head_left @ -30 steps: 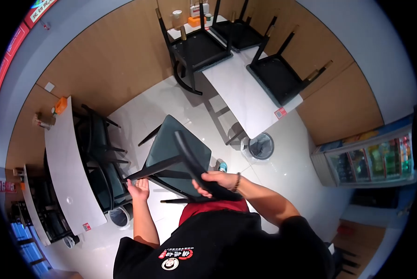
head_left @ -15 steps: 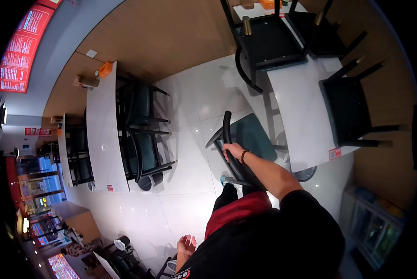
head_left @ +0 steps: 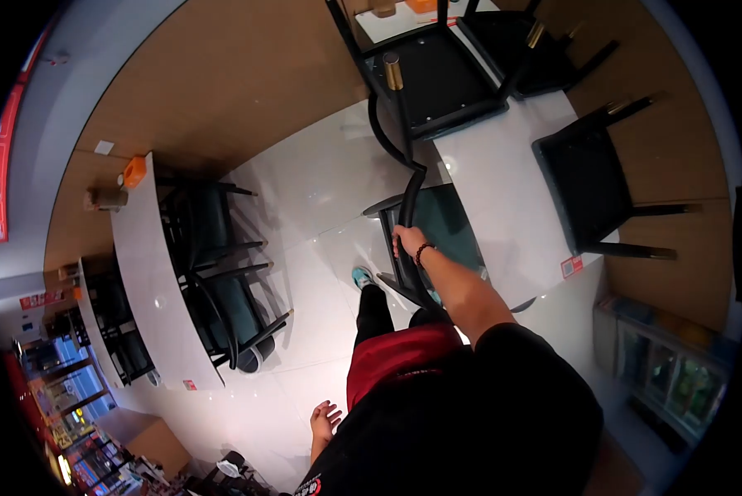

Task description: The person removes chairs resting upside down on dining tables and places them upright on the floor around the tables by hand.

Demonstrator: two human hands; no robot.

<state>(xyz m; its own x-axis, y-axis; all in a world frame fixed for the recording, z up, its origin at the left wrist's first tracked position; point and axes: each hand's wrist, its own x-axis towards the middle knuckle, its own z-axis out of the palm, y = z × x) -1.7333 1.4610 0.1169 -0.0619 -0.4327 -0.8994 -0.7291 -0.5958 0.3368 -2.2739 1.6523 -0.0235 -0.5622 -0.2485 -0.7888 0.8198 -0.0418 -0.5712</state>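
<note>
My right hand [head_left: 407, 245], with a beaded bracelet at the wrist, is closed around the black curved backrest of a chair [head_left: 444, 217]. The chair has a dark green seat and stands upright on the floor, its seat meeting the edge of a white table [head_left: 503, 198] in the view. Whether part of the seat lies under the tabletop I cannot tell. My left hand [head_left: 325, 420] hangs low beside my body, empty, its fingers apart. Upside-down chairs rest on the white table, including a near one [head_left: 582, 186] and a far one [head_left: 437, 78].
Another white table [head_left: 152, 281] stands at the left, with green-seated chairs [head_left: 234, 310] along its side. A bin [head_left: 255, 355] sits near its end. A glass-fronted cooler [head_left: 665, 368] is at the lower right. Tiled floor [head_left: 305, 273] runs between the tables.
The held chair has come closer to the right-hand table, its seat now against the table edge in view. My right hand keeps its grip. The view has shifted and a foot has stepped forward.
</note>
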